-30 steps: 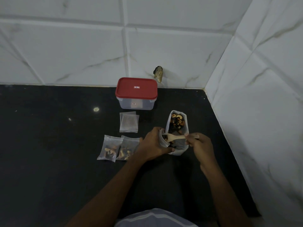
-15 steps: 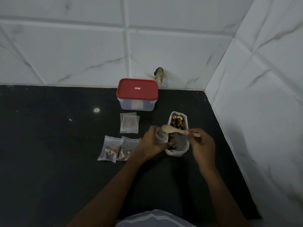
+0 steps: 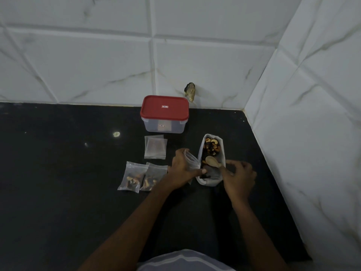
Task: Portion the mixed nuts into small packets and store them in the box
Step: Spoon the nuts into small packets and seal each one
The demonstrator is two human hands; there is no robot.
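Half a second on, the wooden spoon (image 3: 212,160) has dropped from its raised spot above the white tray (image 3: 210,182). Its bowl now lies low inside, on the mixed nuts (image 3: 212,146); a second ago that bowl was at the mouth of the open packet (image 3: 190,160). Both hands have kept nearly the same places.

Counted from the left: two filled packets (image 3: 132,177) lie flat side by side on the black counter (image 3: 58,192), edges overlapping. Each is clear, with a small heap of pale and dark nuts at its near end. Just beyond them sits one small stack of empty packets (image 3: 155,147); how many are in it cannot be told. Farther back, close to the wall tiles (image 3: 78,65), stands one box (image 3: 164,127), clear-sided, with its red lid (image 3: 164,108) closed on top. The left hand (image 3: 182,168) grips one more packet, the open one, with fingers curled round it. The packet's mouth is turned toward the tray and touches its left wall; whether anything is in it cannot be seen. One tray, long and narrow, stands right of that hand, with cashews, brown nuts and dark raisins heaped at its far end. There is one spoon, its handle pinched by the right hand (image 3: 239,177) at the tray's right rim.

A pale speck (image 3: 116,134) marks the counter left of the box, and a chipped hole (image 3: 189,91) shows in the tile behind it.
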